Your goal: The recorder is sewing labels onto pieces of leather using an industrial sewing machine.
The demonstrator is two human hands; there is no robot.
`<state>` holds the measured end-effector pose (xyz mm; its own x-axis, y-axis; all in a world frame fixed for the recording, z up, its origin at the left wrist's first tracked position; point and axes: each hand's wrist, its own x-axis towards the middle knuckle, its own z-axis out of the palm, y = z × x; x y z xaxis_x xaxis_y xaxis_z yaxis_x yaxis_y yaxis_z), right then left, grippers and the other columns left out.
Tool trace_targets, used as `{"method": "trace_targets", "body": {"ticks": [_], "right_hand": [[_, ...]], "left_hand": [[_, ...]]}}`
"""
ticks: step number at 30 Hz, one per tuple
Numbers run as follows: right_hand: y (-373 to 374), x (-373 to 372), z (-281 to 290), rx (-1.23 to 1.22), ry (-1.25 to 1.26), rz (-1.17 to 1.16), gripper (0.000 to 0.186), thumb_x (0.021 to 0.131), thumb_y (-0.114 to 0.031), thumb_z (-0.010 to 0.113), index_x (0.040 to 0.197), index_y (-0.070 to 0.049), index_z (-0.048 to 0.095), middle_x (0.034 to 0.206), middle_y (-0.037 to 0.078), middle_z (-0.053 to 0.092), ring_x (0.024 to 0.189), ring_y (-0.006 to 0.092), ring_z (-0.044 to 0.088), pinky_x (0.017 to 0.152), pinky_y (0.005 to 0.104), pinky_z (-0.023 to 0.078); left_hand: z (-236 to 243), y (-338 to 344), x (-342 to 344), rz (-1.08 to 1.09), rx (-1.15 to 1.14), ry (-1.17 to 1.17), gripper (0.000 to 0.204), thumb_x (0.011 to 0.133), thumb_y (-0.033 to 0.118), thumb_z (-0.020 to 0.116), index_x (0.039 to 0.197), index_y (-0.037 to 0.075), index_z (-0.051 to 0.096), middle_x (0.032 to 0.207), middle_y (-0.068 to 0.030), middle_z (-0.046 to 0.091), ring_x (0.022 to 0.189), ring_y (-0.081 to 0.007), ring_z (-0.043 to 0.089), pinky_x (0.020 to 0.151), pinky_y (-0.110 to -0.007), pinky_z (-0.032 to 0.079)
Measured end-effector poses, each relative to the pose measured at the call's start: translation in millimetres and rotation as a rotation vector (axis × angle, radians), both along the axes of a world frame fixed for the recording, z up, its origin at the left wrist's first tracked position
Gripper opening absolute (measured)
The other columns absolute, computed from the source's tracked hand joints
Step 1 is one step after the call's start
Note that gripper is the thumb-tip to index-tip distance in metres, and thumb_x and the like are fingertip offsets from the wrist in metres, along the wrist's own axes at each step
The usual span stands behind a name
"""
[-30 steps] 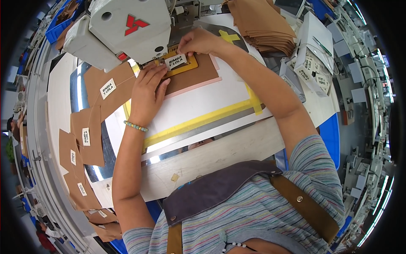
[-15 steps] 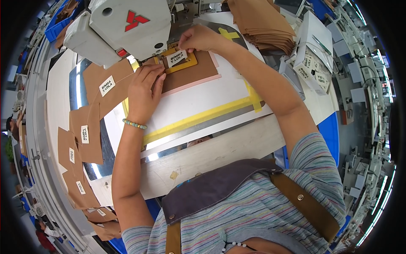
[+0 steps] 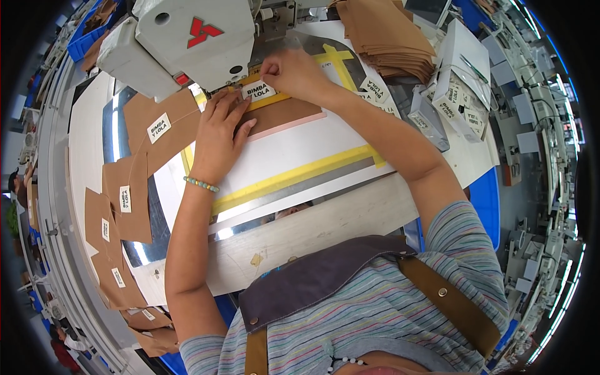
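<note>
A white printed label (image 3: 259, 92) lies on the yellow frame (image 3: 279, 97) over a brown piece (image 3: 297, 112) with pink edging, under the sewing machine head (image 3: 187, 47). My left hand (image 3: 222, 134) rests with fingers stretched out at the label's left, fingertips on the frame area beside it. My right hand (image 3: 290, 75) is above the label's upper right, fingers curled in a pinch, slightly blurred; whether anything is between them is hidden.
Linked brown pieces (image 3: 128, 222) with labels trail down the left. A brown stack (image 3: 384, 37), loose labels (image 3: 381, 94) and a white box (image 3: 462, 62) of labels stand at right, near blue bins (image 3: 484, 209). Co-workers (image 3: 65, 337) show at the far left rim.
The label has shifted slightly down and sits straighter in the yellow frame. My right hand has moved a little down and right, uncovering labels at the right. My left hand has barely moved.
</note>
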<state>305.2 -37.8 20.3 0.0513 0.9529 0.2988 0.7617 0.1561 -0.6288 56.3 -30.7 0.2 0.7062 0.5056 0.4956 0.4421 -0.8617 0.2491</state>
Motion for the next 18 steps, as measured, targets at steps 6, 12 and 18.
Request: {"method": "trace_targets", "body": {"ticks": [6, 12, 18], "right_hand": [[-7, 1, 1, -0.024, -0.076, 0.029, 0.016, 0.085, -0.017, 0.075, 0.094, -0.007, 0.083, 0.096, 0.013, 0.080, 0.085, 0.0338, 0.076, 0.079, 0.0439, 0.061], [-23, 30, -5, 0.180, -0.377, 0.261, 0.020, 0.095, -0.012, 0.070, 0.110, -0.008, 0.082, 0.134, 0.007, 0.072, 0.116, 0.0277, 0.070, 0.095, 0.0406, 0.058], [-34, 39, -16, 0.322, -0.581, 0.357, 0.027, 0.095, -0.005, 0.065, 0.117, -0.010, 0.080, 0.130, 0.002, 0.074, 0.120, 0.0252, 0.067, 0.102, 0.0375, 0.059]], "left_hand": [[1, -4, 1, 0.061, 0.014, 0.010, 0.040, 0.098, 0.024, 0.076, 0.133, 0.005, 0.075, 0.147, -0.0191, 0.059, 0.132, -0.0403, 0.055, 0.114, -0.049, 0.046], [3, -5, 2, 0.073, 0.096, 0.056, 0.041, 0.098, 0.026, 0.076, 0.134, 0.006, 0.074, 0.148, -0.0197, 0.058, 0.132, -0.0406, 0.054, 0.114, -0.049, 0.046], [5, -5, 2, 0.027, 0.015, 0.035, 0.042, 0.098, 0.023, 0.075, 0.138, 0.009, 0.071, 0.149, -0.0193, 0.059, 0.139, -0.0409, 0.053, 0.117, -0.049, 0.044]]}}
